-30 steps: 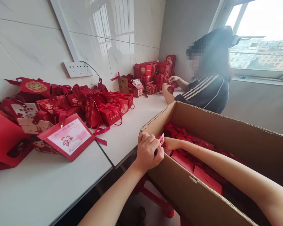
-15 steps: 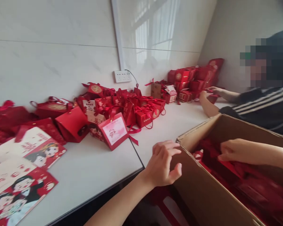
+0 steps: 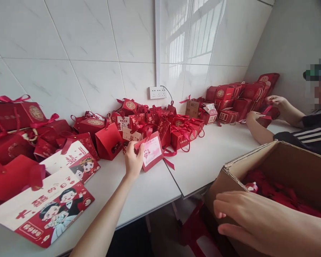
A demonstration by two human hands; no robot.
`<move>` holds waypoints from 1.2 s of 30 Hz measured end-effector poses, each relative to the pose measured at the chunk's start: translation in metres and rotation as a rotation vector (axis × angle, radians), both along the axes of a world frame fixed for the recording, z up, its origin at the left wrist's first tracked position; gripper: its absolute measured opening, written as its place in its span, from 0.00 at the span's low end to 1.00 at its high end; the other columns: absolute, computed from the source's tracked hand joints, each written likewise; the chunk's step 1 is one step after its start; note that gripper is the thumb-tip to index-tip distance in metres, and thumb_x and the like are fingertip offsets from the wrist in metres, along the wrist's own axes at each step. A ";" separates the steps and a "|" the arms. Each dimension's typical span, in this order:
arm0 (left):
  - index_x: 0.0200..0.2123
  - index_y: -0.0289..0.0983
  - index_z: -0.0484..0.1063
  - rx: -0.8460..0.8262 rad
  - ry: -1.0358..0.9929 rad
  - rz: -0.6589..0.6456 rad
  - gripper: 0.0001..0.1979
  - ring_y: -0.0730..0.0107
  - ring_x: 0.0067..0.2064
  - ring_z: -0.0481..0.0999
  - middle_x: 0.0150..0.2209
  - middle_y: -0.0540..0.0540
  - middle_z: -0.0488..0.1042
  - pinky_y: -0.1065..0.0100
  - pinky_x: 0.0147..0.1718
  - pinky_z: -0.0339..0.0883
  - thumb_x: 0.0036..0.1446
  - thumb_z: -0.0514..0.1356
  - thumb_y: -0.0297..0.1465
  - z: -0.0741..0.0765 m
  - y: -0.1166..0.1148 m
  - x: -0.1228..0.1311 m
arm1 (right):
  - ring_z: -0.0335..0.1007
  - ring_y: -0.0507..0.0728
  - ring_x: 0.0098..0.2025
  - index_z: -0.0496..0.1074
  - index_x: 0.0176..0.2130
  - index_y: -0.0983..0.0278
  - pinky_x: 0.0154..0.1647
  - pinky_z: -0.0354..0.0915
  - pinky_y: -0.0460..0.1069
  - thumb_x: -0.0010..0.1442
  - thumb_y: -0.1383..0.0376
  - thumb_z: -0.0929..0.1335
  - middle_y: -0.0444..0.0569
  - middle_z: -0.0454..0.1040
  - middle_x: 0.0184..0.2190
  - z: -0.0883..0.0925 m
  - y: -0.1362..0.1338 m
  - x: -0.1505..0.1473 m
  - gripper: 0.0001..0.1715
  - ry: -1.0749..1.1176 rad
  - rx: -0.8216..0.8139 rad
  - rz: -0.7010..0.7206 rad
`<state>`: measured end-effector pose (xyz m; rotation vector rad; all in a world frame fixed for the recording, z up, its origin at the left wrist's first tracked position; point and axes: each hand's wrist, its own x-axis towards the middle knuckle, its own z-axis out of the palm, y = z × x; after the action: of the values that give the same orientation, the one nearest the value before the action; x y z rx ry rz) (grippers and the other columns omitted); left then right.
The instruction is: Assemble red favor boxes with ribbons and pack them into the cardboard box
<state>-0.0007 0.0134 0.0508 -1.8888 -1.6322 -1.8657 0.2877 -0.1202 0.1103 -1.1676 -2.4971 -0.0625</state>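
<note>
Marbled white tiles [image 3: 91, 32] cover the wall behind a long pale tabletop [image 3: 203, 160], and a socket strip [image 3: 157, 93] sits on them a little above the clutter. Near the middle of the tabletop, just left of a seam, is a red gift box [image 3: 153, 153] with a pink picture panel on its face. The person's left hand [image 3: 133, 162] is closed on its left edge, thumb towards the panel side; whether the base rests fully on the table is hard to tell. The right hand [image 3: 240, 210] is in front of the cardboard carton [image 3: 305, 164], half open, its fingers loosely bent and the thumb apart from them; nothing shows in its grasp, though the palm is partly hidden. Red pieces [image 3: 273, 185] lie inside the carton. Behind the held box, a heap of small ribboned boxes [image 3: 180, 137] runs along the wall, while a large cartoon-couple box [image 3: 61, 210] lies at the near left. Farther right, beside stacked red boxes [image 3: 224, 94], a co-worker's hands [image 3: 279, 103] are at a dark red item [image 3: 264, 120], below a striped sleeve [image 3: 310, 135] reaching in from the right.
</note>
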 end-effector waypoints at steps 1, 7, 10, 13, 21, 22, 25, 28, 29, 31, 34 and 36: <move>0.29 0.38 0.63 0.064 0.007 -0.015 0.07 0.69 0.30 0.68 0.28 0.49 0.68 0.68 0.32 0.65 0.56 0.54 0.35 0.002 -0.006 0.002 | 0.68 0.52 0.18 0.66 0.21 0.54 0.14 0.64 0.46 0.50 0.58 0.71 0.41 0.70 0.19 0.003 0.004 -0.007 0.11 -0.082 -0.047 0.062; 0.28 0.38 0.62 0.097 0.062 -0.307 0.07 0.75 0.24 0.66 0.23 0.53 0.65 0.73 0.25 0.63 0.56 0.54 0.34 -0.003 -0.028 0.026 | 0.71 0.59 0.40 0.63 0.45 0.61 0.39 0.69 0.54 0.60 0.63 0.63 0.54 0.69 0.42 -0.004 0.055 -0.034 0.12 0.086 0.062 0.013; 0.29 0.38 0.62 -0.050 -0.001 -0.326 0.07 0.75 0.24 0.67 0.22 0.53 0.66 0.73 0.26 0.64 0.56 0.54 0.35 -0.014 -0.025 0.035 | 0.67 0.60 0.45 0.60 0.48 0.62 0.43 0.67 0.56 0.61 0.65 0.62 0.55 0.66 0.44 -0.022 0.080 -0.047 0.14 0.249 0.065 0.015; 0.30 0.38 0.62 -0.089 -0.010 -0.353 0.08 0.73 0.26 0.68 0.23 0.52 0.66 0.71 0.28 0.65 0.56 0.53 0.36 -0.020 -0.021 0.043 | 0.67 0.59 0.44 0.60 0.47 0.62 0.43 0.67 0.55 0.61 0.65 0.61 0.54 0.66 0.42 -0.033 0.094 -0.057 0.13 0.401 0.057 0.028; 0.29 0.38 0.64 -0.192 -0.015 -0.658 0.05 0.73 0.28 0.70 0.26 0.51 0.70 0.71 0.29 0.67 0.53 0.54 0.33 -0.003 -0.019 0.073 | 0.64 0.52 0.27 0.64 0.29 0.62 0.29 0.62 0.47 0.60 0.65 0.61 0.44 0.68 0.25 -0.028 0.101 -0.050 0.08 0.632 -0.019 -0.059; 0.31 0.37 0.65 -0.220 -0.015 -0.706 0.05 0.72 0.30 0.72 0.28 0.50 0.71 0.71 0.30 0.67 0.53 0.55 0.33 0.004 -0.018 0.074 | 0.65 0.52 0.27 0.65 0.30 0.62 0.30 0.63 0.47 0.59 0.65 0.61 0.44 0.70 0.25 -0.028 0.102 -0.048 0.07 0.657 -0.050 -0.056; 0.39 0.37 0.66 -0.271 -0.060 -0.766 0.10 0.70 0.35 0.74 0.34 0.47 0.73 0.69 0.34 0.69 0.52 0.57 0.32 0.024 -0.011 0.077 | 0.69 0.52 0.30 0.64 0.34 0.62 0.32 0.64 0.46 0.57 0.66 0.63 0.44 0.72 0.29 -0.030 0.103 -0.047 0.02 0.748 -0.123 -0.016; 0.40 0.38 0.62 -0.238 -0.068 -0.772 0.11 0.72 0.34 0.74 0.33 0.48 0.73 0.71 0.33 0.69 0.52 0.59 0.31 0.031 -0.006 0.081 | 0.69 0.51 0.30 0.61 0.34 0.61 0.30 0.65 0.45 0.56 0.67 0.64 0.43 0.72 0.29 -0.032 0.103 -0.047 0.04 0.795 -0.119 -0.007; 0.38 0.38 0.62 -0.191 -0.053 -0.775 0.09 0.73 0.33 0.74 0.33 0.49 0.72 0.72 0.32 0.69 0.53 0.58 0.31 0.029 -0.006 0.082 | 0.69 0.50 0.29 0.61 0.33 0.61 0.29 0.65 0.45 0.56 0.67 0.64 0.42 0.71 0.28 -0.032 0.102 -0.047 0.04 0.782 -0.108 -0.005; 0.34 0.38 0.63 -0.055 -0.002 -0.763 0.04 0.75 0.33 0.73 0.32 0.50 0.71 0.73 0.32 0.69 0.55 0.57 0.30 0.024 -0.005 0.084 | 0.67 0.49 0.27 0.61 0.32 0.61 0.28 0.64 0.44 0.57 0.68 0.63 0.43 0.70 0.28 -0.031 0.100 -0.046 0.03 0.717 -0.078 0.021; 0.33 0.38 0.68 0.092 0.096 -0.729 0.03 0.73 0.36 0.72 0.32 0.49 0.71 0.72 0.34 0.69 0.58 0.54 0.29 0.017 -0.009 0.082 | 0.66 0.49 0.29 0.63 0.34 0.62 0.29 0.64 0.44 0.60 0.70 0.61 0.45 0.70 0.30 -0.029 0.097 -0.043 0.05 0.585 -0.001 0.096; 0.37 0.38 0.70 0.104 0.121 -0.734 0.07 0.72 0.37 0.72 0.35 0.47 0.71 0.72 0.34 0.70 0.58 0.53 0.27 0.015 -0.012 0.079 | 0.66 0.50 0.31 0.65 0.36 0.62 0.31 0.63 0.44 0.61 0.70 0.59 0.46 0.69 0.32 -0.028 0.095 -0.041 0.07 0.511 0.047 0.130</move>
<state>0.0786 0.0017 0.0659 -2.7194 -0.8259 -1.9109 0.2462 -0.0255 0.0828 -0.8657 -2.0956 0.1882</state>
